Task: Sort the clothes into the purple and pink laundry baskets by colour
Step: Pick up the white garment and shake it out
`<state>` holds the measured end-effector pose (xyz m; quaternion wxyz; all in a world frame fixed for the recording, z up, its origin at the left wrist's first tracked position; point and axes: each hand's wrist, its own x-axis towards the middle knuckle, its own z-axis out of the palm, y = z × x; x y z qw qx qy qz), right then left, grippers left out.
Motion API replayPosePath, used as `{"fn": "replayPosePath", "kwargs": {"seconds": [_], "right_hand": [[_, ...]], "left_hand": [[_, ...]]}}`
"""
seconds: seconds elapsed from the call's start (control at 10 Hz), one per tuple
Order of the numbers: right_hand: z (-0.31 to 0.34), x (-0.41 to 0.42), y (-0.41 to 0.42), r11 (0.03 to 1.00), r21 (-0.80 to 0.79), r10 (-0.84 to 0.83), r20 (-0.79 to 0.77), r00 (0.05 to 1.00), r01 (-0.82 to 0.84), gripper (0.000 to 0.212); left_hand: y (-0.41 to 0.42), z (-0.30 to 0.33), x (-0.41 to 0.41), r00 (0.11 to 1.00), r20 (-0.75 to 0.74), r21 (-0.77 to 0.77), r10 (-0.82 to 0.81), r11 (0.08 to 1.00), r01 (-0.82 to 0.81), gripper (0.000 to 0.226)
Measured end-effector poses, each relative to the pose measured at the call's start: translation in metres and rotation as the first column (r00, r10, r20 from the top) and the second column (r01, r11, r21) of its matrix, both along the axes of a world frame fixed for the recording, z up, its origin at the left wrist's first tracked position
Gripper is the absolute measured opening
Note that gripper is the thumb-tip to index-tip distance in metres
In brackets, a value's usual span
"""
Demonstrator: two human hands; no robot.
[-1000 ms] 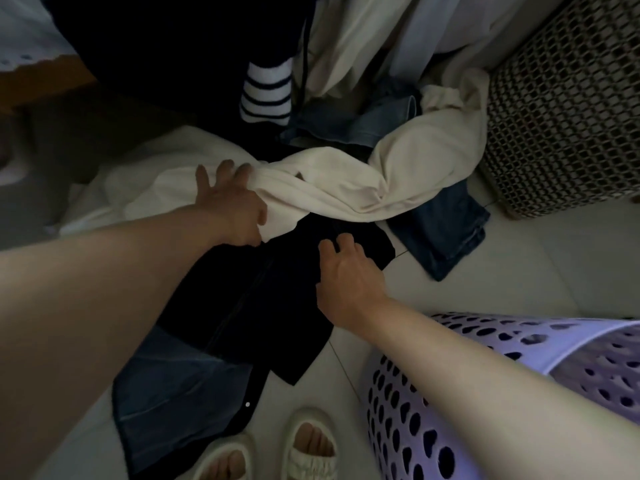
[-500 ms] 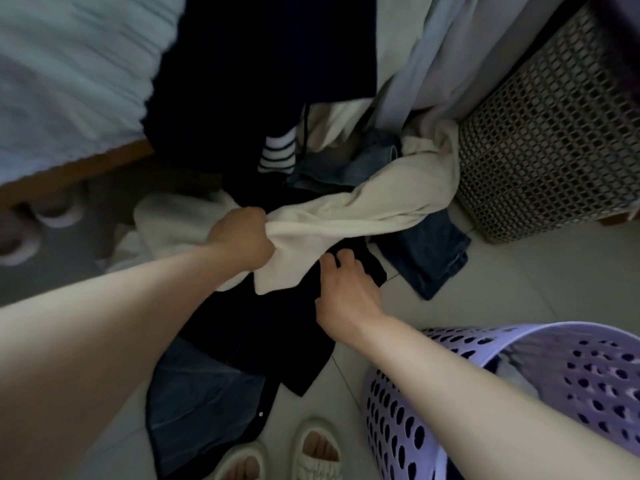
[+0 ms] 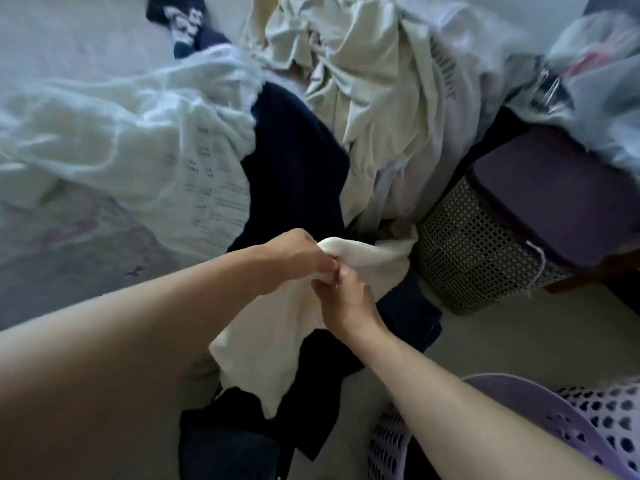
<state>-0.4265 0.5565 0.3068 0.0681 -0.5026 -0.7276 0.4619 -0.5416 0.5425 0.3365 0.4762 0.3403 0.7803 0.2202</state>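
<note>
Both hands grip a cream white garment (image 3: pixel 263 337) lifted off the floor pile. My left hand (image 3: pixel 294 258) clutches its top fold, and my right hand (image 3: pixel 343 303) pinches the cloth right below, the two hands touching. The garment hangs down over a dark navy garment (image 3: pixel 294 174) and blue denim (image 3: pixel 221 448) on the floor. The purple laundry basket (image 3: pixel 540 407) stands at the lower right, partly behind my right forearm. No pink basket shows.
A bed along the top carries a white gauzy cloth (image 3: pixel 138 140), cream clothes (image 3: pixel 349 74) and a pale lilac garment (image 3: pixel 446 84). A grey lattice hamper (image 3: pixel 478 258) with a dark purple lid stands at the right. Pale floor tiles (image 3: pixel 502 341) lie between hamper and purple basket.
The view has tilted up toward the bed. My left hand has raised the cream garment, and my right hand has left the dark cloth and taken hold of the cream garment too.
</note>
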Motion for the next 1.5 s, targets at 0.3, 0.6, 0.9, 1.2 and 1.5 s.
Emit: {"fn": "replayPosePath", "kwargs": {"seconds": [0.3,0.6,0.9,1.2,1.5], "right_hand": [[0.124,0.014,-0.006,0.950,0.017,-0.307,-0.143,0.941,0.312,0.006],[0.251,0.023,-0.007,0.854,-0.152,-0.519,-0.284,0.806,0.497,0.021],[0.387,0.057,-0.011,0.716,-0.553,-0.696,-0.515,0.501,0.426,0.022],[0.470,0.098,0.001,0.729,-0.494,-0.683,-0.567,0.460,0.474,0.026],[0.532,0.147,0.008,0.808,-0.326,-0.580,-0.584,0.568,0.491,0.029]], "left_hand": [[-0.007,0.148,-0.007,0.926,-0.225,0.007,-0.304,0.949,0.314,0.020],[-0.023,0.258,0.001,0.945,-0.322,0.216,-0.051,0.968,0.126,0.035],[-0.065,0.315,0.005,0.974,-0.228,0.237,0.020,0.971,0.035,0.012],[-0.067,0.438,0.031,0.974,-0.056,0.617,0.219,0.775,-0.139,0.017],[-0.050,0.554,0.073,0.971,0.023,0.693,0.238,0.697,-0.187,0.016]]}}
